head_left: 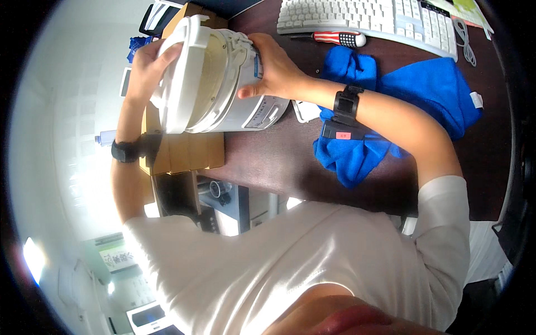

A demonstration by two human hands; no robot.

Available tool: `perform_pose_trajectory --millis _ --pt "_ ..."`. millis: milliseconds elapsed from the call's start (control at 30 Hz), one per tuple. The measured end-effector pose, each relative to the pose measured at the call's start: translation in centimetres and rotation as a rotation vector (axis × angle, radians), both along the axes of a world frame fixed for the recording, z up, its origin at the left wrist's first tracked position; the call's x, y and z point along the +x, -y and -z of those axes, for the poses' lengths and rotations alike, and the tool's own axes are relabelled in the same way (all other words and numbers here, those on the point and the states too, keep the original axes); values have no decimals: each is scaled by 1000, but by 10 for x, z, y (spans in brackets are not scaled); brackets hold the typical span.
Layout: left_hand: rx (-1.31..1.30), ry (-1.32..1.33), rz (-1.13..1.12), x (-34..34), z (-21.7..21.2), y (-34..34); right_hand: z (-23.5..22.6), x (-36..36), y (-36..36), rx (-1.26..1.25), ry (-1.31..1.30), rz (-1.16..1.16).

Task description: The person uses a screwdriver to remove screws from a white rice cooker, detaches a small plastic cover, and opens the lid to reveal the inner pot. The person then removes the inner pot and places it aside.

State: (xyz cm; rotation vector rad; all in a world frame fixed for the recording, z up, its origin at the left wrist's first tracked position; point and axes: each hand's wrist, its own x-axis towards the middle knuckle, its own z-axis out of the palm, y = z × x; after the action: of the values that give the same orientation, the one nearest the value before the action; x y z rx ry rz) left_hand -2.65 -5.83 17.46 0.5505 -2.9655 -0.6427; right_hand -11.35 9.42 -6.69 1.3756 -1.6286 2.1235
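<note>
A white, rounded appliance that looks like a small rice cooker [251, 114] is tilted over on the left part of the dark desk. Its lid side [177, 106] faces left, with a cream-coloured surface and small screws showing between that side and the body. My left hand [149, 70] grips the lid side, thumb lying over its rim. On the body's right, my right hand [274, 67] is wrapped round the shell, thumb toward me and the other fingers partly hidden behind it. Whether the underside touches the desk I cannot tell.
A crumpled blue cloth [430, 92] lies right of the appliance, partly under my right forearm. Behind it are a screwdriver with a striped handle [338, 38], a white keyboard [357, 17] and a grey cable [464, 44]. Cardboard boxes [187, 153] stand at left.
</note>
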Motion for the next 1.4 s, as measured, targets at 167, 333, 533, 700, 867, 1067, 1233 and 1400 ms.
perform_pose_trajectory --millis 167,333,533,700,867,1067,1233,1400 --pt "87 -53 -1 10 6 6 2 -4 -3 15 -2 -40" --pt "214 -245 18 25 12 42 3 -3 0 -6 -75 -42" --pt "293 -373 8 46 13 52 0 -6 -5 49 -94 -79" --pt "345 -609 -176 78 7 77 -8 -6 -11 88 -80 -127" --pt "319 -823 -300 125 12 96 -7 -11 -14 171 -90 -132" --pt "173 -984 -280 168 26 36 -29 -14 -23 305 -242 -110" --pt "285 -996 -20 143 91 -41 -59 -37 -61 407 -395 94" --pt "610 -850 225 131 116 -102 -85 -2 -109 446 46 -133"
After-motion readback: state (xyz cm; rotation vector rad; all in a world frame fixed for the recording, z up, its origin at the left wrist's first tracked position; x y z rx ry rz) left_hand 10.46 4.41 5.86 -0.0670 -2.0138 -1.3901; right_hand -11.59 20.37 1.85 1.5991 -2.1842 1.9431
